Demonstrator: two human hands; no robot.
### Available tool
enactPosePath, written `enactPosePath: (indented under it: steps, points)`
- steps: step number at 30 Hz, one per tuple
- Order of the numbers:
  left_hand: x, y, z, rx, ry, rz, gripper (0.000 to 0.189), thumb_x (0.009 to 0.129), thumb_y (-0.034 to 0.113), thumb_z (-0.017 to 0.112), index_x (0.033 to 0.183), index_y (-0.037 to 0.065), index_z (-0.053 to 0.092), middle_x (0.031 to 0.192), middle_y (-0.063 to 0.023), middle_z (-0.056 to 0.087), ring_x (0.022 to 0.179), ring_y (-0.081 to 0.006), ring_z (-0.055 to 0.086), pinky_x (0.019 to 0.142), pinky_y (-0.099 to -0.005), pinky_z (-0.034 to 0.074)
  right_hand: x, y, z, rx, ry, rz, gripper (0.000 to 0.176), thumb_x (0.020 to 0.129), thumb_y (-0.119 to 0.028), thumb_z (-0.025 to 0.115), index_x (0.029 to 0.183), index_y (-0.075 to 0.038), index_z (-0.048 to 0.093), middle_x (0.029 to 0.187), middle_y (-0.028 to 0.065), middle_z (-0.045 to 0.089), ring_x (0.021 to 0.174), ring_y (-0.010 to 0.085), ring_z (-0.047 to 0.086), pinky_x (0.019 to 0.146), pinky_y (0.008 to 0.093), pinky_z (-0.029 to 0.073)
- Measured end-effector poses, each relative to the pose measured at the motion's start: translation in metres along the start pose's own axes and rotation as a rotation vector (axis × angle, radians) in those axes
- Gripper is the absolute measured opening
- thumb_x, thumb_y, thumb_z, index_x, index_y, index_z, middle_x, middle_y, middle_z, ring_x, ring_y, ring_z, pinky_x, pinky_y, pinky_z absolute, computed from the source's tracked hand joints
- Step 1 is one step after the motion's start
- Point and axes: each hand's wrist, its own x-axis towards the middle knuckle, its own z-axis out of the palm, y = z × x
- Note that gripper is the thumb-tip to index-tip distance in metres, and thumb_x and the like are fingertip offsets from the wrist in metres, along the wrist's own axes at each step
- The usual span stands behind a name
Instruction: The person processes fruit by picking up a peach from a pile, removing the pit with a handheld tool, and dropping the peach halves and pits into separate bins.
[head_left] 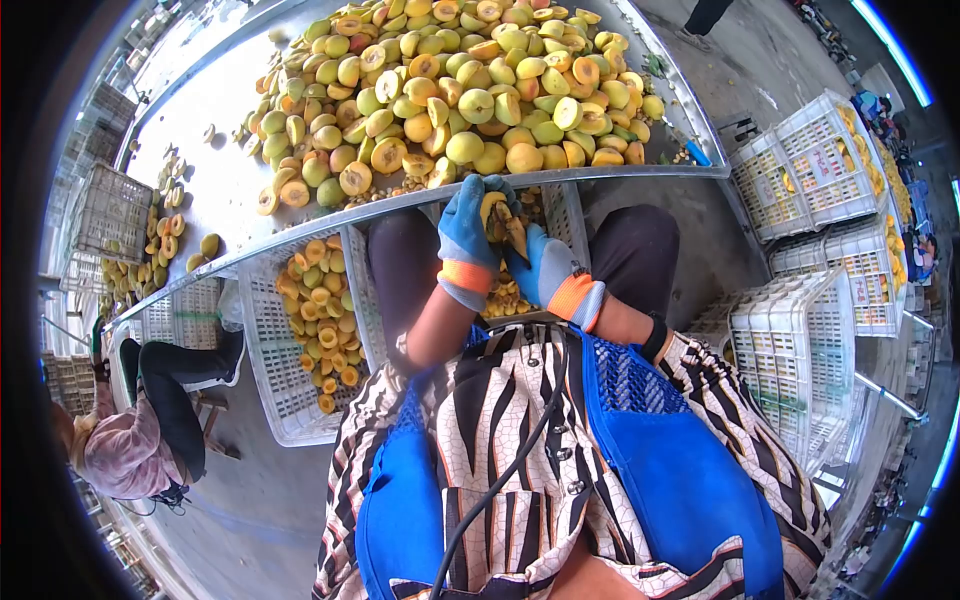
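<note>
Head view: left hand [467, 238] and right hand [543, 268], both gloved, are clamped on 1 halved peach [493, 209], just beside the metal surface [228, 172] heaped with peach halves [450, 90].

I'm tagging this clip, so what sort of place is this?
Probably a fruit-processing shed: a long table heaped with halved fruit, stacked white crates beside it, and a second worker seated nearby.
</note>
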Motion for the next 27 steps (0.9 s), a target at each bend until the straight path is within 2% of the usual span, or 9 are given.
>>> enactPosePath:
  steps: [2, 5, 13, 15, 17, 19, 21, 22, 27]
  points:
    - [0.004, -0.007, -0.008, 0.350, -0.136, 0.234, 0.032, 0.096, 0.030, 0.048, 0.098, 0.001, 0.060, 0.088, -0.0089, 0.063, 0.079, -0.0197, 0.060, 0.073, -0.0321, 0.050, 0.003, 0.004, 0.003, -0.005, 0.022, -0.012, 0.028, 0.081, -0.024, 0.063, 0.091, 0.000, 0.053, 0.072, 0.0273, 0.060, 0.069, 0.0452, 0.059, 0.060, 0.0506, 0.047]
    - [0.006, -0.009, 0.000, 0.126, 0.079, 0.052, 0.029, 0.095, 0.029, 0.050, 0.095, 0.002, 0.060, 0.084, -0.0092, 0.064, 0.074, -0.0193, 0.061, 0.068, -0.0312, 0.051, 0.004, 0.013, 0.015, 0.035, 0.039, -0.084, 0.029, 0.080, -0.021, 0.063, 0.099, 0.000, 0.056, 0.077, 0.0275, 0.061, 0.073, 0.0455, 0.060, 0.060, 0.0483, 0.049]
    - [0.009, -0.018, -0.011, 0.122, -0.032, 0.079, 0.028, 0.096, 0.027, 0.045, 0.091, 0.003, 0.059, 0.084, -0.0088, 0.062, 0.076, -0.0188, 0.060, 0.069, -0.0307, 0.049, 0.005, -0.014, -0.016, 0.629, -0.408, 0.516, 0.024, 0.082, -0.016, 0.058, 0.096, 0.003, 0.055, 0.072, 0.0234, 0.061, 0.054, 0.0346, 0.062, 0.053, 0.0421, 0.050]
    - [0.011, -0.019, -0.015, 0.140, -0.062, 0.073, 0.028, 0.096, 0.027, 0.045, 0.091, 0.003, 0.059, 0.084, -0.0092, 0.062, 0.076, -0.0192, 0.059, 0.068, -0.0309, 0.049, 0.001, 0.008, 0.005, 0.065, 0.024, -0.152, 0.023, 0.082, -0.016, 0.058, 0.097, 0.001, 0.055, 0.074, 0.0229, 0.061, 0.057, 0.0378, 0.061, 0.054, 0.0423, 0.050]
    - [0.009, -0.022, -0.021, 0.950, -0.211, 0.560, 0.028, 0.095, 0.027, 0.046, 0.091, 0.002, 0.059, 0.085, -0.0099, 0.062, 0.076, -0.0201, 0.059, 0.068, -0.0311, 0.049, -0.004, 0.014, 0.007, -0.065, 0.000, -0.152, 0.024, 0.082, -0.016, 0.057, 0.100, 0.000, 0.056, 0.075, 0.0225, 0.062, 0.061, 0.0397, 0.062, 0.055, 0.0425, 0.051]
    - [0.011, -0.019, -0.018, 0.419, -0.089, 0.130, 0.028, 0.095, 0.027, 0.047, 0.094, 0.002, 0.058, 0.085, -0.0098, 0.062, 0.075, -0.0195, 0.058, 0.068, -0.0303, 0.049, -0.002, 0.003, 0.010, 0.244, -0.067, 0.064, 0.026, 0.083, -0.017, 0.057, 0.103, 0.000, 0.057, 0.074, 0.0229, 0.062, 0.062, 0.0391, 0.062, 0.055, 0.0426, 0.051]
    - [0.014, -0.019, -0.022, 0.521, -0.168, 0.231, 0.027, 0.095, 0.027, 0.046, 0.096, 0.003, 0.057, 0.084, -0.0092, 0.062, 0.075, -0.0183, 0.058, 0.068, -0.0294, 0.049, 0.003, -0.026, -0.021, 0.423, -0.286, 0.322, 0.025, 0.082, -0.017, 0.058, 0.101, -0.001, 0.058, 0.076, 0.0243, 0.062, 0.069, 0.0410, 0.062, 0.060, 0.0441, 0.050]
    - [0.017, -0.018, -0.030, 1.112, -0.250, 0.592, 0.027, 0.096, 0.028, 0.044, 0.097, 0.003, 0.056, 0.085, -0.0086, 0.062, 0.075, -0.0177, 0.058, 0.069, -0.0297, 0.049, 0.007, -0.040, -0.038, 0.595, -0.507, 0.571, 0.024, 0.081, -0.017, 0.059, 0.099, -0.001, 0.059, 0.079, 0.0256, 0.062, 0.076, 0.0429, 0.061, 0.065, 0.0455, 0.049]
    - [0.005, -0.011, -0.006, 0.668, -0.196, 0.407, 0.027, 0.096, 0.028, 0.043, 0.094, 0.004, 0.057, 0.087, -0.0076, 0.062, 0.077, -0.0171, 0.058, 0.070, -0.0300, 0.049, 0.006, 0.006, -0.014, 0.195, -0.181, 0.061, 0.025, 0.081, -0.017, 0.058, 0.099, 0.000, 0.058, 0.072, 0.0252, 0.062, 0.065, 0.0414, 0.061, 0.057, 0.0456, 0.049]
